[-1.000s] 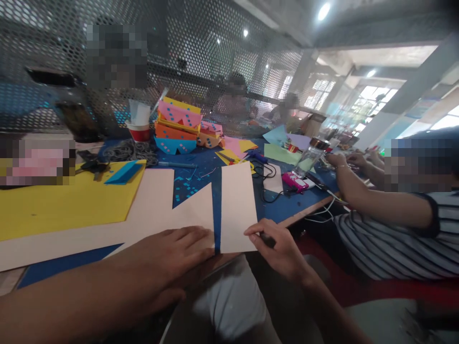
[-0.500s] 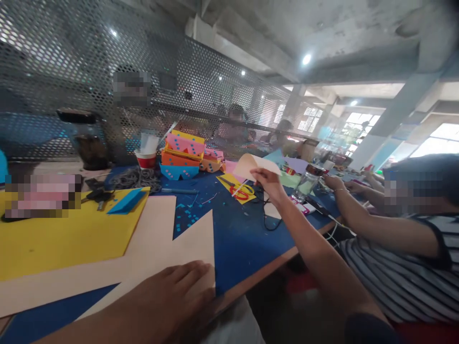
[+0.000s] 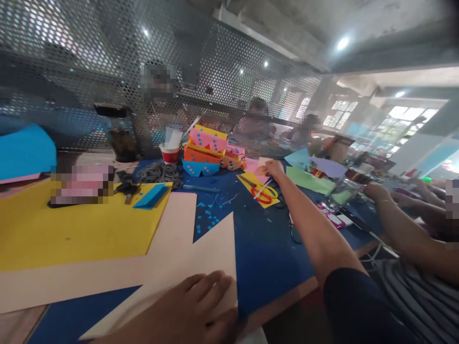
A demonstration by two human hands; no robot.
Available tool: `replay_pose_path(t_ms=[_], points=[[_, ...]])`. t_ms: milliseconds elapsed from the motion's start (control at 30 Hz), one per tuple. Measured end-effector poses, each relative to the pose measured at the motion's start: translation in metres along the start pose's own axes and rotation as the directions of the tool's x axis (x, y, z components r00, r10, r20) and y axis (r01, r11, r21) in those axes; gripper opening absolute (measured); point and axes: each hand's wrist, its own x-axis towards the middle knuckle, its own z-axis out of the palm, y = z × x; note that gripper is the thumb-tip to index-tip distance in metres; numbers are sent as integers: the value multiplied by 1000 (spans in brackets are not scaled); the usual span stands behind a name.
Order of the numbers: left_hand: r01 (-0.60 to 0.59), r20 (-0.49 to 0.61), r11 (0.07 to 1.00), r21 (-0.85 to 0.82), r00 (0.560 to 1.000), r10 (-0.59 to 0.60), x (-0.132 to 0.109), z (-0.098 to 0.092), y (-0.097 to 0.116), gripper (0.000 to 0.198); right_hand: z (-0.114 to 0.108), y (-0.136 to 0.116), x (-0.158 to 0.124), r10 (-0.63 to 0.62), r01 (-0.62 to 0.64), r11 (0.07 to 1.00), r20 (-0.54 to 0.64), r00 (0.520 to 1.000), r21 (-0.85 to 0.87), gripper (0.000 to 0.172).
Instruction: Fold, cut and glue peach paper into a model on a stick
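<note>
My left hand [image 3: 195, 306] lies flat with its fingers stretched out on the near corner of a large pale cut sheet [image 3: 201, 248] on the blue table [image 3: 265, 258]. My right arm reaches far across the table. My right hand [image 3: 275, 168] is at the pink papers [image 3: 251, 165], its fingers closed on the edge of a small pale paper piece [image 3: 264, 161]. Red-handled scissors [image 3: 263, 193] lie on a yellow scrap just short of that hand.
A big yellow sheet [image 3: 71, 229] with a folded blue card [image 3: 152, 196] lies to the left. Stacked coloured paper crafts [image 3: 206, 150] and a red cup [image 3: 169, 153] stand by the perforated metal screen [image 3: 215, 71]. A co-worker's forearm [image 3: 401, 224] rests at the right, beside a glass jar [image 3: 344, 191].
My right hand picked up the cut pale piece from the near edge and carried it out to the pink papers. My left hand stayed on the large sheet. The view swung left.
</note>
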Motion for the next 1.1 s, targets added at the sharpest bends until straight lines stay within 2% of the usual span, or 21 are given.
replay_pose_path(t_ms=[100, 200, 267, 333, 400, 500, 533, 567, 600, 633, 667, 700, 733, 800, 833, 933, 1100], points=[[2, 23, 999, -45, 1000, -1, 1, -8, -1, 36, -3, 0, -4, -68, 62, 982, -29, 997, -178, 40], [-4, 43, 998, -65, 999, 7, 2, -13, -2, 36, -9, -9, -18, -186, 164, 944, -51, 981, -287, 36], [18, 81, 994, -105, 997, -9, 4, -16, -3, 39, -12, -18, -33, -284, 267, 911, -9, 959, -315, 33], [60, 148, 985, -165, 988, -35, 6, -22, -5, 49, -14, -29, -56, -396, 409, 862, 108, 912, -299, 29], [98, 218, 968, -231, 975, -47, 6, -30, -7, 62, -14, -37, -86, -508, 572, 789, 286, 813, -226, 24], [156, 254, 940, -302, 964, -79, 4, -43, -10, 72, -13, -43, -134, -619, 743, 667, 512, 595, -55, 15], [167, 242, 931, -325, 966, -89, 3, -46, -11, 73, -13, -42, -148, -649, 787, 616, 573, 500, 10, 14], [179, 228, 921, -346, 968, -102, 1, -47, -12, 73, -12, -41, -160, -680, 839, 539, 627, 379, 78, 17], [196, 222, 911, -362, 968, -120, 0, -46, -14, 71, -11, -39, -169, -682, 856, 507, 656, 325, 103, 19], [203, 199, 904, -376, 971, -136, -1, -44, -16, 68, -11, -36, -176, -671, 862, 495, 679, 298, 110, 19], [213, 182, 898, -385, 971, -152, -3, -40, -19, 65, -9, -33, -180, -661, 864, 493, 692, 291, 107, 19], [222, 172, 897, -382, 971, -167, -5, -35, -23, 64, -8, -29, -182, -651, 859, 503, 696, 304, 95, 17], [178, 108, 905, -387, 983, -147, -7, -29, -28, 61, -6, -26, -182, -645, 853, 514, 695, 319, 85, 15], [219, 86, 917, -334, 976, -202, -13, -17, -39, 58, -1, -19, -181, -646, 843, 531, 683, 340, 83, 12], [298, 79, 912, -282, 954, -288, -15, -11, -44, 55, 1, -16, -180, -649, 838, 539, 676, 348, 87, 11], [396, 10, 897, -194, 915, -402, -22, -1, -59, 42, 5, -11, -177, -660, 817, 567, 653, 372, 108, 10], [505, 10, 828, -246, 855, -518, -21, 1, -70, 33, 2, -13, -175, -668, 746, 639, 617, 416, 189, 9]])
